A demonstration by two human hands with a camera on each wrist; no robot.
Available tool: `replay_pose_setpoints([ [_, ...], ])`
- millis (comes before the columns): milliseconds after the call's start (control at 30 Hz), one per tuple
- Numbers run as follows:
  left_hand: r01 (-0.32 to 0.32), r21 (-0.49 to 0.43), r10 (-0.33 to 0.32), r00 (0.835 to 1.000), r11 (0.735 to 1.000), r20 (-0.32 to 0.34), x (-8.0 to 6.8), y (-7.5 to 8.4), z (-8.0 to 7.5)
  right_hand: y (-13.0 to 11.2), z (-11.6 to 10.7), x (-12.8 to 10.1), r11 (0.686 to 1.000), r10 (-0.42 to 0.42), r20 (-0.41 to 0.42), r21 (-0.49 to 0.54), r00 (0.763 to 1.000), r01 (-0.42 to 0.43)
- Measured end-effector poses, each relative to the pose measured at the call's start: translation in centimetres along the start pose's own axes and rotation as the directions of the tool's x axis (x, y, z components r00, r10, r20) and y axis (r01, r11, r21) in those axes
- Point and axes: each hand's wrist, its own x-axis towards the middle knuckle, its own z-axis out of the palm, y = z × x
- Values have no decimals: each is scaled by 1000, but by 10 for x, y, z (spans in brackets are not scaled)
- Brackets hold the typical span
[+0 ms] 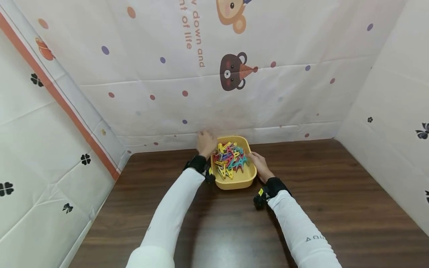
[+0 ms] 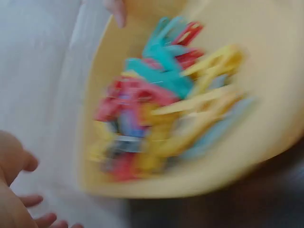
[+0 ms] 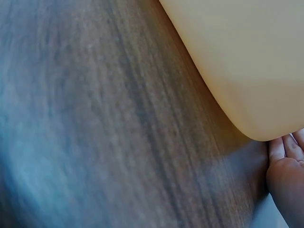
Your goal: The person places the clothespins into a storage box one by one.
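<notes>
Head view shows both hands, left (image 1: 206,143) and right (image 1: 259,163), apart, flanking the yellow tub (image 1: 234,182) of pegs (image 1: 229,160) at the table's (image 1: 318,208) far edge; grip unclear, so an uneven lift could spill pegs.

Head view looks forward and down from above the person, taking in both sleeves, the brown surface (image 1: 335,193) and the yellow tub (image 1: 238,181) at the far wall. Left wrist view sits close over the tub (image 2: 266,95), blurred, peering onto the coloured pegs (image 2: 161,123). Right wrist view hugs the surface (image 3: 95,118), low, catching the tub's outer wall (image 3: 247,61). All three share the tub.
</notes>
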Motion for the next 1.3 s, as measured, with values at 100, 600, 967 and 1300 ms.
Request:
replay_pose_setpoints([
  [100, 199, -310, -173, 979, 930, 108, -7, -33, 7, -1, -1, 2, 1000, 4, -2, -5, 1000, -4],
  [600, 304, -312, -225, 938, 900, 263, -24, -58, 28, 3, 3, -3, 1000, -27, 2, 13, 1000, 27],
  [967, 217, -266, -154, 959, 939, 237, -34, -55, 30, 3, -8, 0, 998, -52, 35, -28, 998, 53],
  [1300, 233, -177, -167, 930, 956, 327, -17, -57, 18, -54, -45, 8, 950, 86, 256, -312, 963, -1],
])
